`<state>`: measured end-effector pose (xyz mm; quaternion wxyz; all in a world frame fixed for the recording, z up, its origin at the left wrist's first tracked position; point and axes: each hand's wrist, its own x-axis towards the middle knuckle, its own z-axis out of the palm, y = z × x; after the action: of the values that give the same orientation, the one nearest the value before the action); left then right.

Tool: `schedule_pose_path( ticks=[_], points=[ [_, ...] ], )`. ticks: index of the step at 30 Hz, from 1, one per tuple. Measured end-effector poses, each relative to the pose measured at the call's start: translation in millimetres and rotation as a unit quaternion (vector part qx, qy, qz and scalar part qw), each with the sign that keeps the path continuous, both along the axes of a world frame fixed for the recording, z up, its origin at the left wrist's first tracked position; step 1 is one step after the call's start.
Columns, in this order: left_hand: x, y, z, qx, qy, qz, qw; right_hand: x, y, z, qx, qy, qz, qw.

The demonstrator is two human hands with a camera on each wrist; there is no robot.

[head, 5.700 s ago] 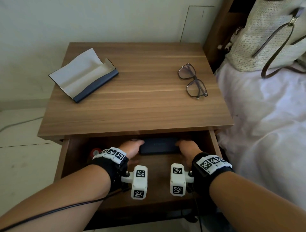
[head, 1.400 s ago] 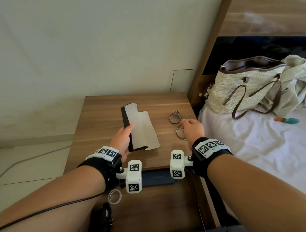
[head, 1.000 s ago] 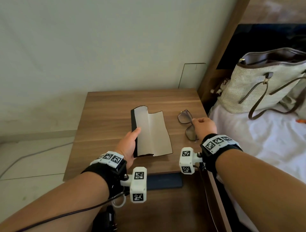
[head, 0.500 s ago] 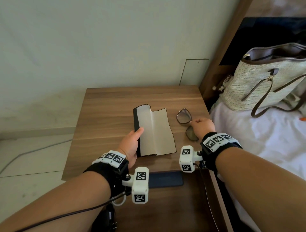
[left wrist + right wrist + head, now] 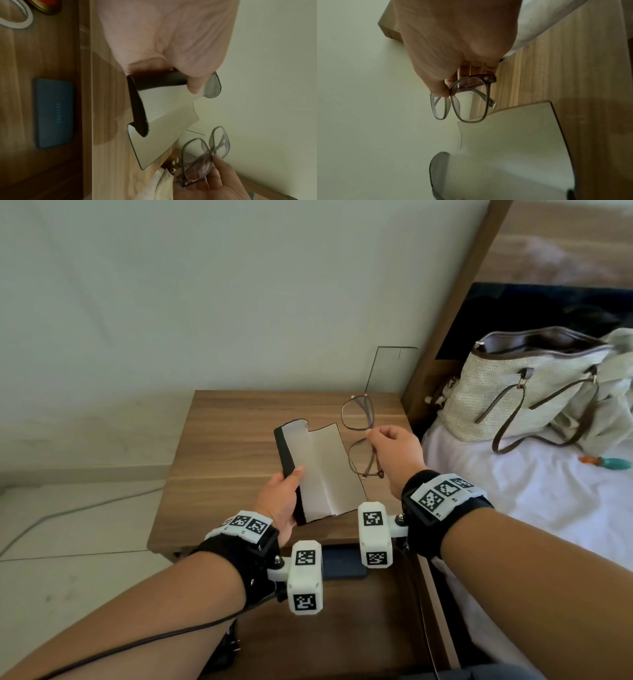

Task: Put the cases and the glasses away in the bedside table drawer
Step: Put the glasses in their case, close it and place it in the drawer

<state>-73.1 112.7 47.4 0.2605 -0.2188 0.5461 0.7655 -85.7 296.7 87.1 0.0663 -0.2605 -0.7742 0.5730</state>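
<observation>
My left hand (image 5: 281, 498) grips the dark edge of an unfolded glasses case (image 5: 325, 470) with a pale lining, held above the bedside table (image 5: 222, 446). The case (image 5: 163, 121) also shows in the left wrist view, my thumb over its dark spine. My right hand (image 5: 394, 446) pinches the folded brown-framed glasses (image 5: 359, 440) at the bridge, lifted just right of the case. In the right wrist view the glasses (image 5: 464, 100) hang from my fingertips above the case lining (image 5: 513, 142). A closed blue case (image 5: 342, 568) lies in the open drawer (image 5: 359, 628).
A woven handbag (image 5: 520, 385) and a small teal object (image 5: 613, 463) lie on the white bed at the right. In the drawer, a white ring (image 5: 15, 20) and a round red-topped item (image 5: 46, 6) sit at the left. A cable crosses the floor.
My right hand has lifted the glasses off the table top and brought them toward the case. My left hand keeps holding the open case, raised slightly.
</observation>
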Motion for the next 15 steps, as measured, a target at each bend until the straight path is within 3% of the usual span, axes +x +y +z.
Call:
schedule_pose_path(
  ticks=[15],
  points=[
    [65.0, 0.9, 32.6, 0.033, 0.017, -0.017, 0.999, 81.0, -45.2, 29.9, 0.043, -0.018, 0.095, 0.994]
  ],
)
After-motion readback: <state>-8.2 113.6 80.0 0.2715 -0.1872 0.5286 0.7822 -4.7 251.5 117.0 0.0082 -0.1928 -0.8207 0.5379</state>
